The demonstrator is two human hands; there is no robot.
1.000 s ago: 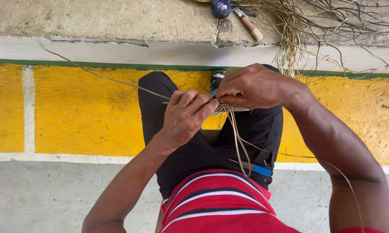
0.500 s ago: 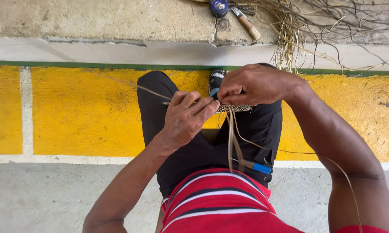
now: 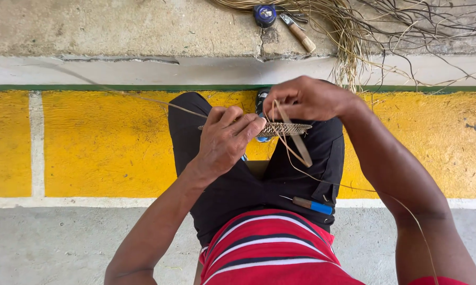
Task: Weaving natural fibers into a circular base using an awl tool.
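Left hand (image 3: pixel 228 138) pinches near edge of flat woven piece (image 3: pixel 285 129), held over lap. Right hand (image 3: pixel 306 98) now lifted above far edge, fingers closed on fibre strip (image 3: pixel 295 138); strip loop wider than half-second earlier. Woven piece position unchanged.

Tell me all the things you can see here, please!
woven piece: one, tan, flat, held edge-on above the lap
loose strands: a few, tan, hanging from the woven piece
fibre bundle: one heap, straw and dark, on the ledge at top
round tool: one, blue, on the ledge
knife: one, wooden handle, beside the round tool
small tool: one, blue and brown, on the lap
left hand: fingers pinching the woven piece
right hand: gripping a strand
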